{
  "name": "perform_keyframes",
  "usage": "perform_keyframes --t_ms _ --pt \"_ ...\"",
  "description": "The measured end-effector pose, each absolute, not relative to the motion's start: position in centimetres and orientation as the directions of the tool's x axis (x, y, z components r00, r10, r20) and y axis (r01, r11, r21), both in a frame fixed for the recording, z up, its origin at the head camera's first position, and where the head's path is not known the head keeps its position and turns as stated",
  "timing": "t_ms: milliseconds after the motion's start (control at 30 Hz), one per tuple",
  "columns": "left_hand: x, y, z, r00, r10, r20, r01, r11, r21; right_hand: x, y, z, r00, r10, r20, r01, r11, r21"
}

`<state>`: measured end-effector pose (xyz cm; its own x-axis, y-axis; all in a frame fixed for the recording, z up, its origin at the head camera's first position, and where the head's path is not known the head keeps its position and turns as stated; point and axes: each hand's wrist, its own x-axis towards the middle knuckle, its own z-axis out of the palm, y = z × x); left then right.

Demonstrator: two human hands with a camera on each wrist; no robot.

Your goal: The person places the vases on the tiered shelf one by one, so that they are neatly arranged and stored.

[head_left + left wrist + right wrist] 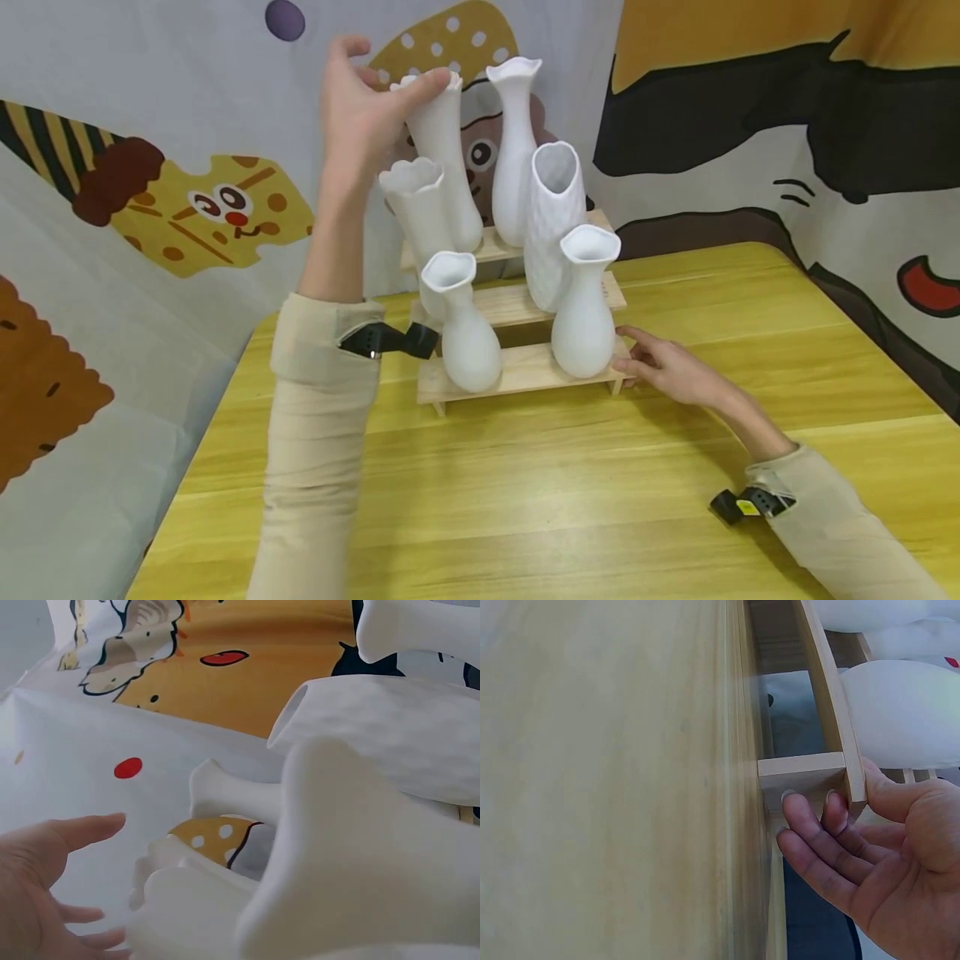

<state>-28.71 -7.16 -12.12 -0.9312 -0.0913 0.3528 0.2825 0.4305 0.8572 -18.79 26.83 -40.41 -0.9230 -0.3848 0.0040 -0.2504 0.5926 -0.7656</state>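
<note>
A three-tier wooden display stand point(525, 367) carries several white vases, two on each tier. My left hand point(360, 108) is up at the rim of the tall scalloped vase point(446, 146) on the back tier's left. Its thumb and fingers are spread in the left wrist view, not wrapped round the vase; contact is unclear. Next to that vase is a slim vase with a flared mouth point(513, 150). My right hand point(900, 855) grips the right end of the lowest tier, thumb above and fingers curled beneath. Just beside it stands a round-bellied vase point(583, 333).
The middle tier holds a shorter scalloped vase point(416, 208) and a textured slant-mouthed vase point(555, 225). A small bulbous vase point(471, 350) is front left. The stand sits on a yellow wood-grain table point(465, 500), before a cartoon-printed cloth point(225, 67).
</note>
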Motion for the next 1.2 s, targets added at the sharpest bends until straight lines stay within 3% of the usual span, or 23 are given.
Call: perform_keyframes --t_ms 667,933,1200 --pt "-24.7 -11.0 -15.1 -0.858 -0.199 0.474 0.398 0.325 0.858 -19.0 27.5 -40.1 -0.931 -0.362 0.049 -0.293 0.659 -0.693" --pt "-24.3 -12.5 -17.3 -0.850 -0.209 0.484 0.402 0.336 0.852 -19.3 27.8 -39.5 -0.920 -0.371 0.131 -0.347 0.609 -0.713" --pt "-24.0 -13.2 -19.7 -0.839 -0.165 0.519 0.435 0.368 0.822 -19.6 28.1 -37.7 -0.931 -0.287 0.225 -0.363 0.671 -0.647"
